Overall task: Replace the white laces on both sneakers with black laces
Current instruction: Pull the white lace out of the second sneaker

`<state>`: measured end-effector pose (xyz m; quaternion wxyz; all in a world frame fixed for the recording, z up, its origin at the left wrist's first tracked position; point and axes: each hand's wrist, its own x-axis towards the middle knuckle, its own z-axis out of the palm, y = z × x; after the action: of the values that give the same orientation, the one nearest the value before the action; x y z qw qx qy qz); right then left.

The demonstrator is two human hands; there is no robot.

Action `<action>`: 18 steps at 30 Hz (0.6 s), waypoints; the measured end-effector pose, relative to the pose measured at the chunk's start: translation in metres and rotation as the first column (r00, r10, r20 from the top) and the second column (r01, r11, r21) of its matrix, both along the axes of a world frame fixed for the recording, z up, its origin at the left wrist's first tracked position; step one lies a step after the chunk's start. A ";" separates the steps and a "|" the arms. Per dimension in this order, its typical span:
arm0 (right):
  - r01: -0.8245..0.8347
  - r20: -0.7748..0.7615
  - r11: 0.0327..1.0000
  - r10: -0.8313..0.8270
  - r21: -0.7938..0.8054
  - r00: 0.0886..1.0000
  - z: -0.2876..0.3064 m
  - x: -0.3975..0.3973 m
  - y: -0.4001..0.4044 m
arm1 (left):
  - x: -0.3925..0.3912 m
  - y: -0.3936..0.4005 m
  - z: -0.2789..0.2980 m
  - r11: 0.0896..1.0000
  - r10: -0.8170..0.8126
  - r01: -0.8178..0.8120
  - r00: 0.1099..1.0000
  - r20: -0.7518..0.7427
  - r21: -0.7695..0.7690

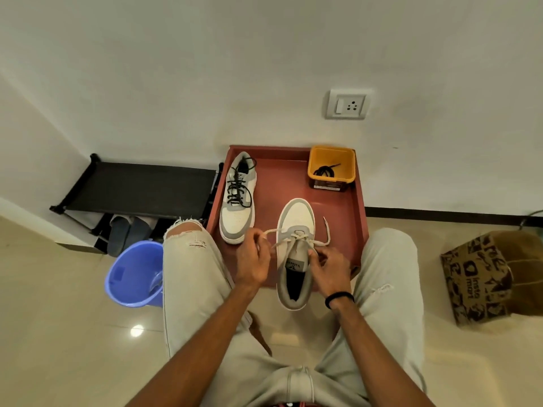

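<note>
Two grey-and-white sneakers lie on a red tray table [279, 183]. The left sneaker [237, 207] carries black laces, loosely threaded. The near sneaker [296, 230] has a white lace [296, 237] only through its lowest eyelets, toe pointing away from me. My left hand [253, 259] pinches the left end of this white lace, drawn out to the side. My right hand [329, 267] grips the lace's right part beside the tongue, its free end sticking up. A second black lace [324, 171] lies coiled in a yellow tub [331, 155] at the tray's far right corner.
A black shoe rack [138, 186] stands left of the tray against the wall, with slippers under it. A blue bucket [135, 274] sits by my left knee. A printed paper bag [484, 277] stands on the floor at the right. My knees flank the tray.
</note>
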<state>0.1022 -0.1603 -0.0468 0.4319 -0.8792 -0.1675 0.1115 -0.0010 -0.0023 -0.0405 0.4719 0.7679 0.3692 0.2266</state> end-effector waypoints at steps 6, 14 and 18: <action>-0.012 0.069 0.999 0.009 0.042 0.998 -0.005 0.000 0.002 | -0.020 0.003 0.000 0.988 0.130 -0.116 0.982 -0.140 0.103; -0.117 0.179 0.993 0.113 0.012 0.977 -0.008 -0.006 -0.002 | 0.011 -0.050 -0.008 0.976 -0.105 0.142 0.971 -0.213 0.164; -0.144 0.212 0.987 0.155 -0.066 0.965 -0.012 -0.010 -0.009 | 0.004 -0.037 -0.020 0.969 -0.126 0.157 0.978 -0.165 0.191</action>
<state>0.0922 -0.1697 -0.0588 0.3795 -0.8814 -0.2765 0.0514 0.0027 -0.0391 -0.0601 0.3767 0.8514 0.3230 0.1698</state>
